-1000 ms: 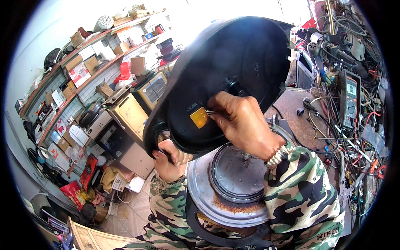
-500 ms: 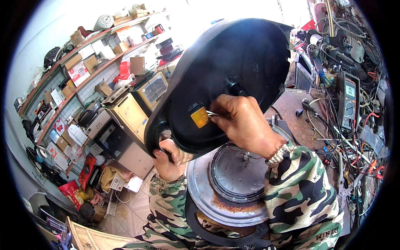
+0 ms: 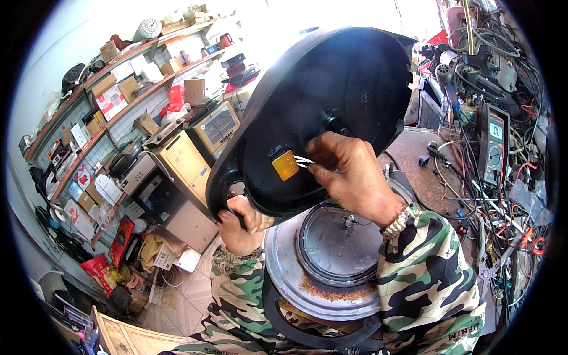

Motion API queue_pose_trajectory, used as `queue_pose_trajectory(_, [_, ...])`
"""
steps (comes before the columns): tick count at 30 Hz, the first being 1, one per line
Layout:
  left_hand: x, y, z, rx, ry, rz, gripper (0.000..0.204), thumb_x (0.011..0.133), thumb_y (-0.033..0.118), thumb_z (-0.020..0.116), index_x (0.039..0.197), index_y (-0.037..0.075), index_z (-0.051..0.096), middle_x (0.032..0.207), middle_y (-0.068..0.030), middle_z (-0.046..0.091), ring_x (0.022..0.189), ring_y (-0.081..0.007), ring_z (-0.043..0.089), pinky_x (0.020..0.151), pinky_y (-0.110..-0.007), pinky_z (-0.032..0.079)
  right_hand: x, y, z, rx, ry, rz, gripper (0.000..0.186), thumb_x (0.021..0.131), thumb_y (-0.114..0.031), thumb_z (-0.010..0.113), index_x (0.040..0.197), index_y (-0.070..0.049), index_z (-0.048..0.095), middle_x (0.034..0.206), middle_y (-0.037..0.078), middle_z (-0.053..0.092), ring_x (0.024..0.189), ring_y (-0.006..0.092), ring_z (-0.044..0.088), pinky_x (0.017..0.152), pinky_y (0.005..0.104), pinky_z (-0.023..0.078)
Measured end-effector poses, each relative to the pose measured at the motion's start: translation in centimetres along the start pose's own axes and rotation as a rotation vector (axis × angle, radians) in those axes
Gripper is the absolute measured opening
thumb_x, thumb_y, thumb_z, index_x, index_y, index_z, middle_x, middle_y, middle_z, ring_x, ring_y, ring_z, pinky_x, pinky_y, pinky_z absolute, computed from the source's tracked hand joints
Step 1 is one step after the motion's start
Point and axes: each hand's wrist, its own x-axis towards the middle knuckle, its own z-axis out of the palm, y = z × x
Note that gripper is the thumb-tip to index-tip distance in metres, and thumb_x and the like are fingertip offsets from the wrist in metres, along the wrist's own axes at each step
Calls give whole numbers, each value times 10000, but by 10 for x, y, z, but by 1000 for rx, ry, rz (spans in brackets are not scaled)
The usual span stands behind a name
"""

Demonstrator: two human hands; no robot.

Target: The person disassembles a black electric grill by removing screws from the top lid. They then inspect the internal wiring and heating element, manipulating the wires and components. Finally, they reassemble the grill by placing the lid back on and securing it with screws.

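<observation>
head view: a raised, tilted black oval plastic cover (image 3: pixel 361 71) bears a small square yellow plate (image 3: pixel 286 166); the right hand (image 3: pixel 353 176), back upward, pinches thin white wires (image 3: pixel 302 160), fingertips nearly together; the left hand (image 3: pixel 242 229) curls tight round the cover's lower end; a round grey metal disc (image 3: pixel 285 275) lies below.

Your sleeves (image 3: pixel 423 269) have blotches of green, brown, black and cream. The cover (image 3: pixel 331 77) is black, and the little square (image 3: pixel 285 165) on it is shiny yellow-gold. The wires (image 3: pixel 303 160) next to the square are white. The pan (image 3: pixel 284 260) is silver-grey, with orange-brown rust (image 3: pixel 334 291) by its near edge. Your desk (image 3: pixel 411 152) is brown. Toward the desk's right edge, the meter (image 3: pixel 494 147) is dark grey with a pale screen (image 3: pixel 496 130). The cabinet (image 3: pixel 183 161) is yellow.
</observation>
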Motion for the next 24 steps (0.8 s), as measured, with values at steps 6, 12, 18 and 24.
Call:
queue_pose_trajectory(6, [2,5,6,47,0,18,582,1007,585,537,732,74,491,546,1,385,466,-119,337,481,-298,257,1,-1,9,19,-9,0,259,859,54,687,1113,86,646,1005,293,715,959,400,733,816,394,586])
queue_pose_trajectory(12, [3,4,5,39,-23,17,577,1014,584,524,752,71,490,551,-1,388,465,-113,337,478,-294,256,2,-4,8,-30,-24,27,244,862,59,682,1103,86,650,1020,295,714,979,400,729,833,401,585])
queue_pose_trajectory(18, [3,0,6,49,-28,26,580,1016,587,516,751,72,481,553,-1,380,465,-115,334,479,-289,256,-1,3,5,-5,-29,22,232,848,75,704,1074,74,650,963,219,735,920,268,742,808,347,581])
queue_pose_trajectory(24, [2,4,7,69,-1,27,576,1029,579,493,745,79,475,559,-4,381,475,-115,339,477,-292,259,-2,-4,0,-29,-63,72,231,856,70,695,1084,82,659,1014,250,728,965,311,737,839,367,583])
